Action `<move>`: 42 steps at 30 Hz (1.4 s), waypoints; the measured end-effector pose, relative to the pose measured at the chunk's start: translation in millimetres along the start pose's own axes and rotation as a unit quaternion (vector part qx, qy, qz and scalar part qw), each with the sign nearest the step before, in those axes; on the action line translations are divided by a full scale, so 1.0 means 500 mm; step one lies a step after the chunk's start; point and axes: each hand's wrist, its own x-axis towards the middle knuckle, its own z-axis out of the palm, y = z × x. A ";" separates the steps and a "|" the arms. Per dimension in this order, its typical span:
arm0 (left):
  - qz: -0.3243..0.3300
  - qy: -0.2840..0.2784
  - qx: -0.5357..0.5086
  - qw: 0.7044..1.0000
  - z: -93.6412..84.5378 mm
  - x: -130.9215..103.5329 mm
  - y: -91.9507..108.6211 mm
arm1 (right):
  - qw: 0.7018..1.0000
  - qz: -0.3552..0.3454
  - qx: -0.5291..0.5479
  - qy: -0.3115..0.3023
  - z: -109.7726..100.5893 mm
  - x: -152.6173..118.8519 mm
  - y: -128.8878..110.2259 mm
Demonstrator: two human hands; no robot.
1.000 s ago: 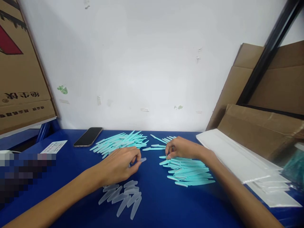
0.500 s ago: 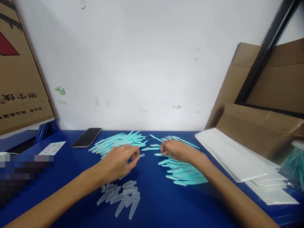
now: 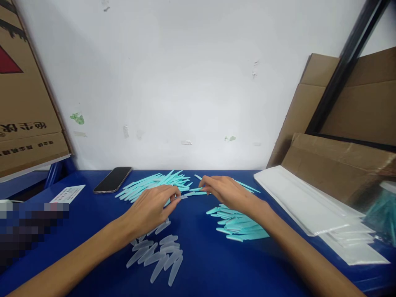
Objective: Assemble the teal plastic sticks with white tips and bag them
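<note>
My left hand (image 3: 156, 206) pinches a clear plastic cap (image 3: 184, 197) between thumb and fingertips, beside a heap of teal sticks (image 3: 144, 186). My right hand (image 3: 224, 190) is closed on a teal stick (image 3: 195, 190), its tip pointing left towards the cap. Several clear caps (image 3: 167, 260) lie loose on the table, below my left hand. A second pile of teal sticks with pale covered ends (image 3: 241, 225) lies under my right forearm. More teal sticks lie behind my right hand, which partly hides them.
On the blue table (image 3: 198, 268), a phone (image 3: 113, 180) and a printed card (image 3: 68, 194) lie at the left. White plastic bags (image 3: 303, 202) are stacked at the right, near cardboard (image 3: 334, 169) and a bag of teal items (image 3: 383, 214). A white wall stands behind.
My right hand has moved left and slightly away from me, from the near pile towards my left hand, and now holds a teal stick. My left hand has shifted slightly.
</note>
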 end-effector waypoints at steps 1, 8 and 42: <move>-0.007 0.002 0.001 1.000 -0.001 0.000 0.000 | 1.000 -0.014 0.005 0.014 0.000 0.001 -0.006; -0.025 0.005 0.001 1.000 -0.003 0.002 0.001 | 0.997 -0.058 0.007 0.054 0.006 0.007 -0.008; 0.043 0.052 -0.017 0.998 0.004 -0.001 0.000 | 0.993 -0.091 -0.052 0.047 0.031 0.006 -0.021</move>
